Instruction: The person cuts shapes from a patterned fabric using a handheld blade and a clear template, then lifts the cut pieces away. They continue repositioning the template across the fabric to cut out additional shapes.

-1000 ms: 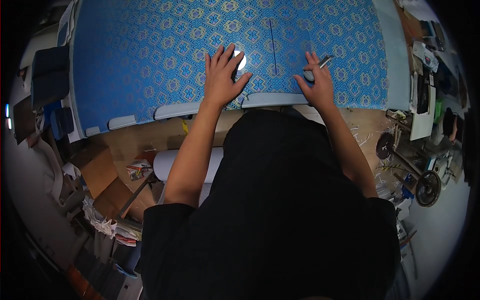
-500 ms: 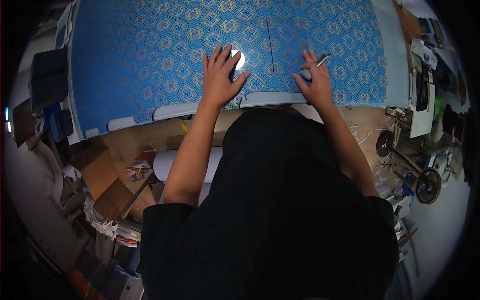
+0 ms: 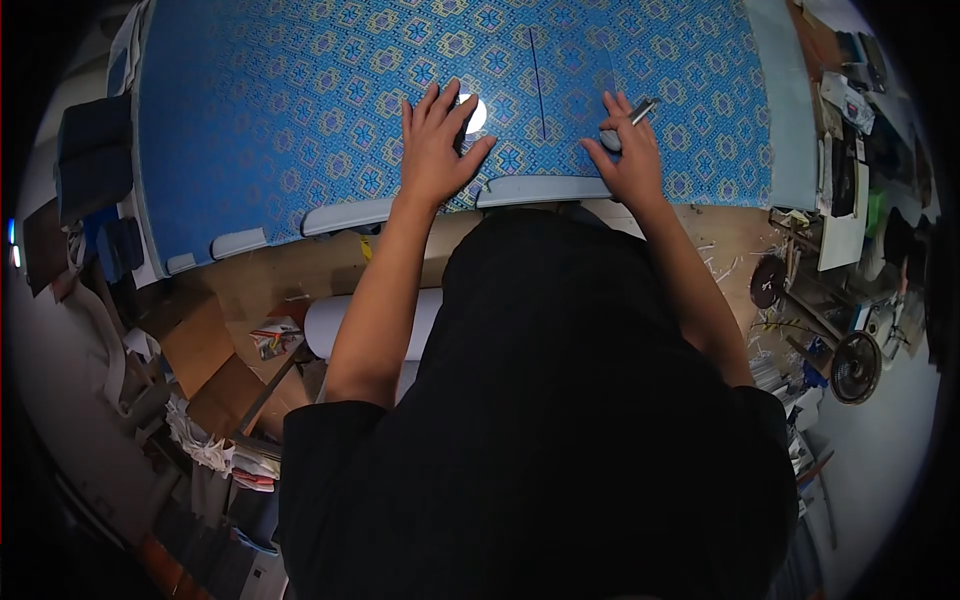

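The fingers of the left hand [image 3: 434, 150] are spread wide and laid flat on the blue patterned fabric [image 3: 300, 110], nothing being held; a bright white spot [image 3: 474, 113] is seen just beside the fingertips, partly hidden by them. The fingers of the right hand [image 3: 628, 155] are curled around a slim metal tool [image 3: 634, 116], whose tip is pointed up and to the right, while the heel of the hand is pressed on the fabric near its front edge. A dark straight line [image 3: 537, 85] is seen on the fabric between the two hands, running away from the person. The fabric is spread over a table [image 3: 790, 120], and pale grey pads [image 3: 545, 189] are lined along its near edge, just below both wrists. Below the table a white roll [image 3: 325, 327] is seen beside the left forearm, with cardboard [image 3: 200, 345] and scraps to the left. On the right, a cluttered floor with round black wheels [image 3: 855, 368] is visible
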